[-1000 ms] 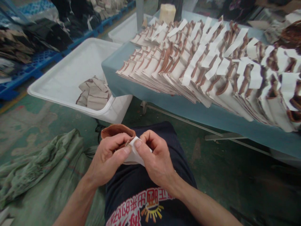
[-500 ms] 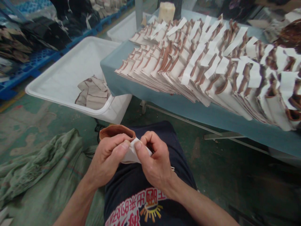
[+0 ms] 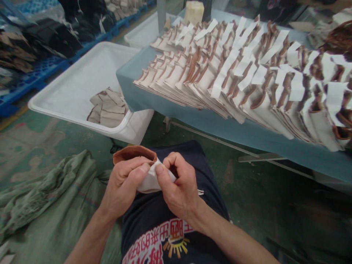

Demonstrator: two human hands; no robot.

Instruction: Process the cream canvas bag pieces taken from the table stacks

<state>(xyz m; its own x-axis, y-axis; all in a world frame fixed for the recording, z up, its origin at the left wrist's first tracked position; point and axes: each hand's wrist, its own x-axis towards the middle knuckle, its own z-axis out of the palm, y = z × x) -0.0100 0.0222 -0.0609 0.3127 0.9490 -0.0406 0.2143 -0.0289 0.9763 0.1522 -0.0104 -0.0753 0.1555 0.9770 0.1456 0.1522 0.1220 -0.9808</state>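
Over my lap, both hands grip a curved leather piece (image 3: 134,151), brown on its inside and pale on its outside. My left hand (image 3: 122,185) is closed on it, thumb on top and fingers folded over the brown edge. Just to the right, my right hand (image 3: 180,185) pinches a white strip (image 3: 154,169) against the same edge, thumb pressed flat and forefinger curled. The two thumbs are a short way apart. My fingers hide much of the piece's near side, and I cannot tell how the strip is fixed.
Rows of similar pale and brown pieces, many with white strips, cover a blue-clothed table (image 3: 128,79) ahead. Left of it stands a white tub (image 3: 66,82) holding several grey pieces (image 3: 111,110). A green woven sack (image 3: 63,216) lies at lower left; blue pallets (image 3: 46,71) carry piles behind.
The held piece has shifted slightly left and tilted a little. My right thumb and forefinger have moved slightly along with it. Both hands keep their grip.
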